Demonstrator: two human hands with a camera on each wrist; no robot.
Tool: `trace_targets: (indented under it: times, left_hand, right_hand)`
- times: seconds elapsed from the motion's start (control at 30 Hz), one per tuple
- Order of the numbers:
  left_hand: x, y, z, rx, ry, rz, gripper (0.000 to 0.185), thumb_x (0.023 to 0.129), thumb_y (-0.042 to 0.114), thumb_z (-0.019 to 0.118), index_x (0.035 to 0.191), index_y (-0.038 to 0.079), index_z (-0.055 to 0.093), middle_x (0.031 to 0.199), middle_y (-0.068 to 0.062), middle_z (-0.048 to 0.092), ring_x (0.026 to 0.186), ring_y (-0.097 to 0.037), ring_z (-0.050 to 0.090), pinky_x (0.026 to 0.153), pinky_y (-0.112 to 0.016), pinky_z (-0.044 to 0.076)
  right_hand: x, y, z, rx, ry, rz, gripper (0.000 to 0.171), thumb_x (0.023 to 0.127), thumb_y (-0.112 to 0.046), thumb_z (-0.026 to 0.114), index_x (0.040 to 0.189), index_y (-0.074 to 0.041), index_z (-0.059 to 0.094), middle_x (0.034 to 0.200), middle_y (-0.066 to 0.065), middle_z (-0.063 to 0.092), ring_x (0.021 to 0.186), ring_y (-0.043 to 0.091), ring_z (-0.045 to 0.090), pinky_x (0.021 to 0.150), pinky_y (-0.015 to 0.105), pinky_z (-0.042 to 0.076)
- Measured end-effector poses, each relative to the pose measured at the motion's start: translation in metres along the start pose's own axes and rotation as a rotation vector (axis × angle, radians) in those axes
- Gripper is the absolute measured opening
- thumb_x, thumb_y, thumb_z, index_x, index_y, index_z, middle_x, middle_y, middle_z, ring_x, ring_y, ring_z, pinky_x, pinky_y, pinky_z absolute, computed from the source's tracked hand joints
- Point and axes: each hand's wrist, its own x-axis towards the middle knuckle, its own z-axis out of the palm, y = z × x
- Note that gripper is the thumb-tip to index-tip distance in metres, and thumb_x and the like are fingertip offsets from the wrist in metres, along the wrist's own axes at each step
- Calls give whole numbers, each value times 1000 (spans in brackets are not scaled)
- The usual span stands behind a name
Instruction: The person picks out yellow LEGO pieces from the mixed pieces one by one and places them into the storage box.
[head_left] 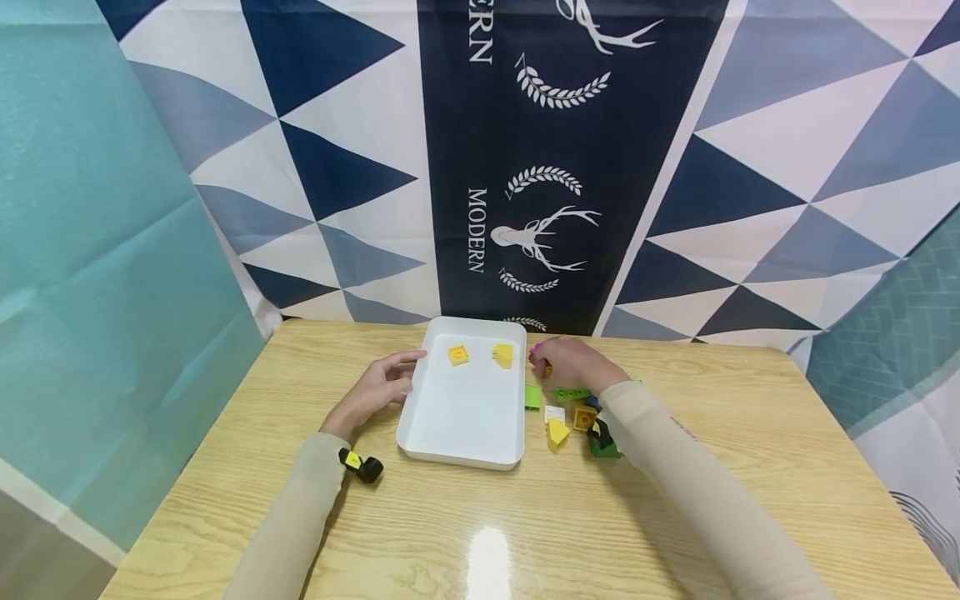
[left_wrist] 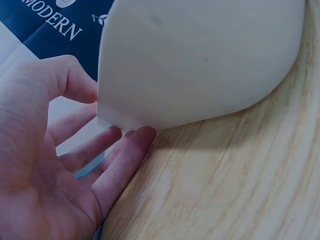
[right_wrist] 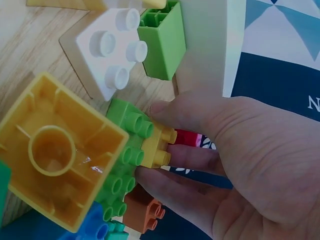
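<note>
1. On my feed: white tray (head_left: 465, 425) on the table (head_left: 412, 533), mid-scene, between both hands.
2. Left hand (head_left: 372, 392) at the tray's left side, fingertips touching its wall and rim. Grip fairly wide, fingers loose, not wrapped round anything.
3. Right hand (head_left: 573, 364) just right of the tray's far half. Grip narrow, holding a small yellow brick (right_wrist: 156, 145) between thumb and fingers; I can't tell whether it's off the table.
4. That brick sits right beside a long green brick (right_wrist: 120, 155), studs showing. Pink brick (head_left: 535, 352) close by the same hand, mostly covered; orange-brown brick (right_wrist: 141, 207) near the fingers too.
5. Inside the tray, far end: flat yellow brick (head_left: 458, 356) on the left, sloped yellow brick (head_left: 502, 356) on the right, well apart.
6. Right of the tray, nearer than the right hand: light green brick (head_left: 532, 397) just beside the tray wall, then white brick (head_left: 554, 412), studs up, with a yellow wedge brick (head_left: 557, 435) on its near side.
7. Further right: mustard brick (head_left: 584, 417), hollow side up; dark green brick (head_left: 604, 449) nearer, partly behind the wrist gear; blue brick (right_wrist: 75, 225) partly hidden.
8. Patterned backdrop (head_left: 540, 142) behind the table's far edge.
</note>
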Motion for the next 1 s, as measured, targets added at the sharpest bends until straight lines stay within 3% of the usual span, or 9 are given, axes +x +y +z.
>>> trace_targets:
  times: [0.13,1.0]
  left_hand:
    - [0,-1,0,-1,0,-6,73,96,6,57,169,10,52,168,-29,56,151,-46,61,91,-29,66]
    - [2,0,1,-3,-4,-10,72,97,5,57,169,10,52,169,-28,55,153,-47,60,93,-31,67]
  right_hand:
    - [0,-1,-2,3,2,-4,12,94,-8,86,105,-12,86,126,10,82,112,29,67,117,52,59]
    - [-1,-7,-21,5,-15,43,12,98,-14,83,110,-14,86,123,8,81,108,29,64,106,49,62]
